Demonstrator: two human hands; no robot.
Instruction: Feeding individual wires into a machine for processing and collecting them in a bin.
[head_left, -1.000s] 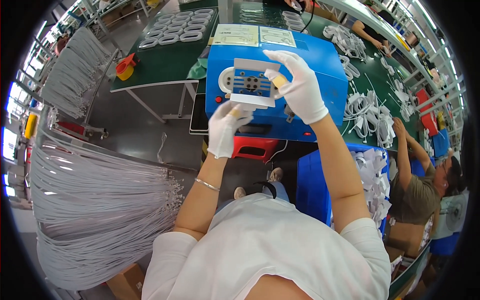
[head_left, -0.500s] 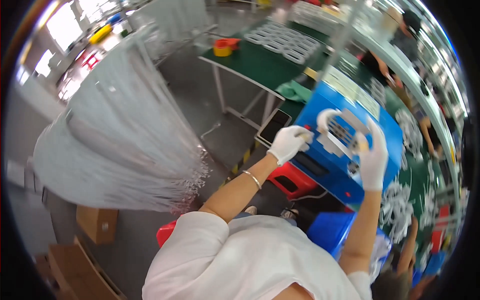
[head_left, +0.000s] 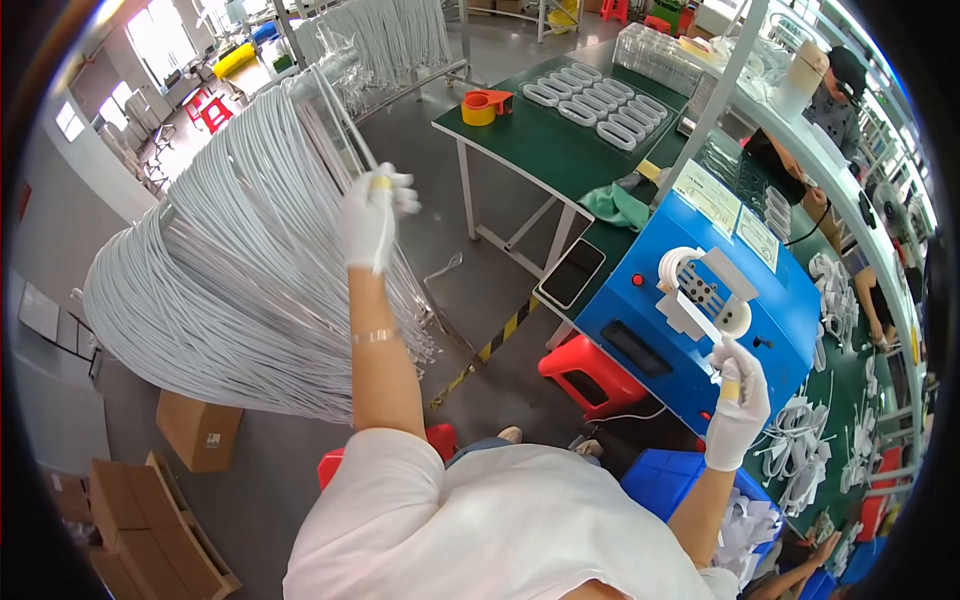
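Observation:
My left hand [head_left: 372,222], in a white glove with yellow on a finger, is raised at the right edge of a large hanging bundle of grey cables [head_left: 235,240]. Its fingers are curled where pale grey cable strands [head_left: 346,118] run down to it from the rack. My right hand [head_left: 738,405], gloved too, is at the front edge of a blue machine [head_left: 640,300]. Its fingers are bent together beside a white part at the lower side of the fixture [head_left: 705,290]; what they hold, if anything, is hidden. The fixture has white curved pieces and upright plates.
A phone [head_left: 572,272] lies left of the machine. The green table [head_left: 500,150] bears white oval frames [head_left: 578,112] and an orange tape dispenser [head_left: 484,106]. Below are a red stool [head_left: 590,385] and a blue bin [head_left: 655,475]. Cardboard boxes [head_left: 198,430] stand lower left; co-workers sit at right.
My left hand has swung left from the machine to the hanging cables. My right hand has moved down from the fixture to the machine's front edge. The view has shifted slightly.

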